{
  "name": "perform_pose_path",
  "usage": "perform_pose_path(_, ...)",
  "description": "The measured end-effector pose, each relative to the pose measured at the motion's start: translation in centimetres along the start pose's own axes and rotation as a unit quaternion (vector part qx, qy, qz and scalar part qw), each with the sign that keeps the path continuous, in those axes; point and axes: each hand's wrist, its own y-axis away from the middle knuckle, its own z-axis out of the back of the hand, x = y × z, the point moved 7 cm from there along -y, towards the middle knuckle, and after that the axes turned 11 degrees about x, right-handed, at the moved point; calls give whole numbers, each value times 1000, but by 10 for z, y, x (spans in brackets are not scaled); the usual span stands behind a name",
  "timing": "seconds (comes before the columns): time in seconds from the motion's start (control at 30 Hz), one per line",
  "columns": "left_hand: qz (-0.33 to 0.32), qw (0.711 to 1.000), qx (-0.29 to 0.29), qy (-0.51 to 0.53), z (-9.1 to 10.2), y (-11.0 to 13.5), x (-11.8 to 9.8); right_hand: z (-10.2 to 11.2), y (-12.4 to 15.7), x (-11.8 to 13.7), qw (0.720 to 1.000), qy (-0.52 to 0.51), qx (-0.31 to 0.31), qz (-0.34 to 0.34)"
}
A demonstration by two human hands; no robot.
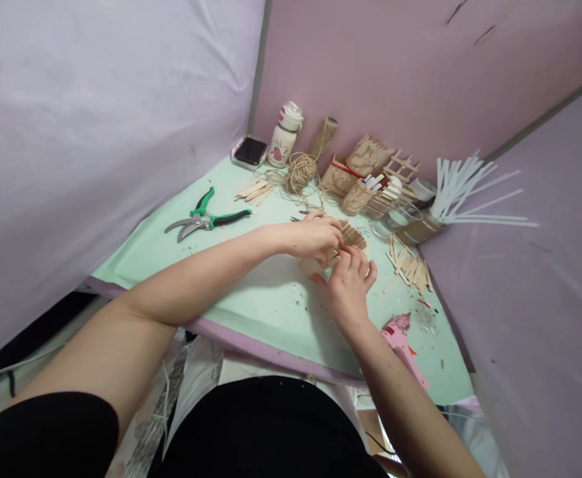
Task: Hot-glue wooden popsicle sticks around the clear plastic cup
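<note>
A small brown piece made of craft sticks side by side [354, 235] lies on the green tabletop, partly hidden by both hands. My left hand [318, 237] reaches in from the left, its fingers bent down and closed on the near side of the piece. From below, my right hand [349, 282] meets it, with curled fingers against the same piece and the thumb pointing left. The fingertips of both hands nearly touch. A pale, rounded patch [311, 267] shows under the left hand; what it is I cannot make out.
Green-handled pruning shears [202, 218] lie at left. A pink glue gun [403, 348] rests near the right forearm. Behind stand a ball of twine [301, 174], a bottle [284, 136], stick-covered holders [358, 197] and glue sticks [462, 192]. Loose craft sticks [413, 269] lie at right.
</note>
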Motion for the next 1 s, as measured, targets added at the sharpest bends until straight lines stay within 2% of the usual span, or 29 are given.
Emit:
perform_pose_path(0.23, 2, 999, 20, 28, -2, -2, 4, 1, -4, 0, 1000, 8, 15, 5)
perform_pose_path(0.47, -2, 999, 21, 27, 3, 1, 1, 12, -6, -7, 996, -14, 51, 72)
perform_pose_path(0.6, 8, 999, 35, 25, 4, 1, 0, 15, -9, -10, 994, -3, 74, 79)
perform_pose_path(0.8, 21, 999, 42, 24, 3, -1, 0, 12, -10, -7, 994, 16, 79, 77)
perform_pose_path(1.0, 25, 997, 48, 50, 4, 1, -1, 13, -7, -9, 994, 8, 53, 91)
